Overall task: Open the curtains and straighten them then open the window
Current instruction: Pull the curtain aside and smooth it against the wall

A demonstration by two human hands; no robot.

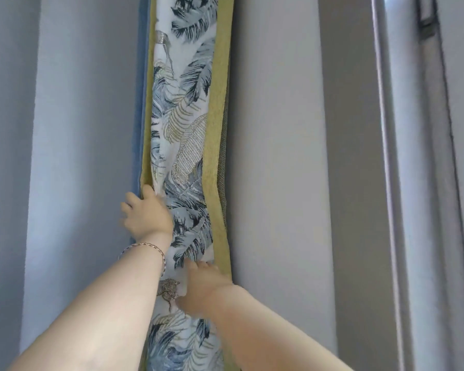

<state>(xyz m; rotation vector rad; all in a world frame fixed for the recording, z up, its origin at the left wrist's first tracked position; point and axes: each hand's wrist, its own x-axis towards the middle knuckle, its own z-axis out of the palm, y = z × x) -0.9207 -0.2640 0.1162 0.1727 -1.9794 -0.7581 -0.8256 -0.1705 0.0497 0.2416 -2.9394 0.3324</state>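
Left hand [145,214] pinches the gathered leaf-print curtain [184,124] rising above it, right hand [202,286] gripping its yellow-green edge just below; smoothing the folds downward evenly would suit.

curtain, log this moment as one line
step: straightening curtain | left hand: gripping left edge of leaf-print curtain | right hand: on right edge, lower | window: not yet opened

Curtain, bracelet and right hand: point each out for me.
Curtain [188,108], head view, on the leaf-print panel above the hands.
Bracelet [148,246], head view, on the chain across the left wrist.
Right hand [202,286], head view, on the back of the hand.
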